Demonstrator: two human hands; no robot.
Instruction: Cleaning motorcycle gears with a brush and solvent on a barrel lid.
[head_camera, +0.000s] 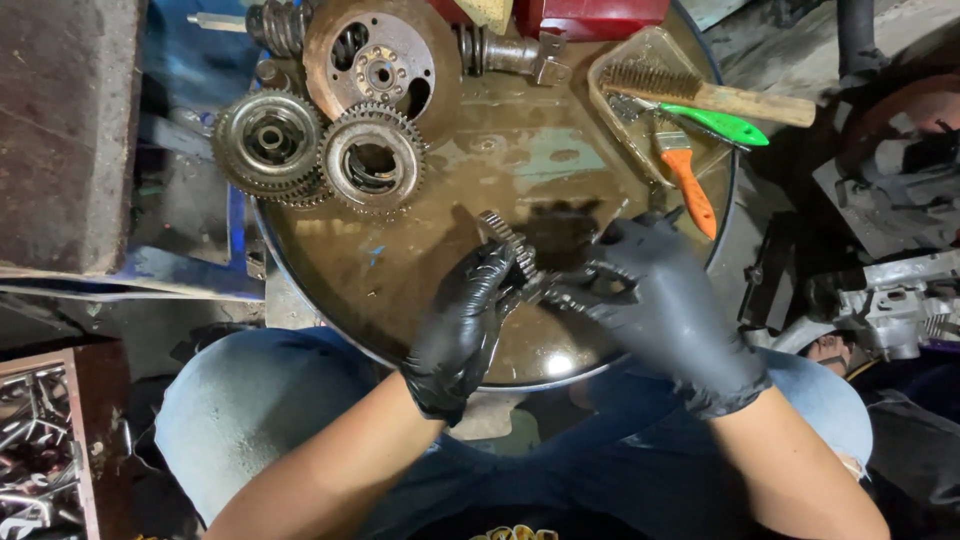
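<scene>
Both my hands wear black gloves and meet over the oily top of a round metal drum (420, 290). My left hand (462, 325) grips a small toothed gear (508, 242), which sits on a dark metal part held tilted between the hands. My right hand (665, 305) clasps the other end of that dark metal part (572, 288), fingers curled around it. The part's shape is mostly hidden by the gloves.
At the drum's far left lie two large gears (372, 158), (268, 140) and a rusty round flange (380, 62). A tray (612, 100) at the far right holds a wire brush (710, 93), a green-handled tool (718, 123) and an orange-handled brush (688, 178). Engine parts (890, 300) lie to the right.
</scene>
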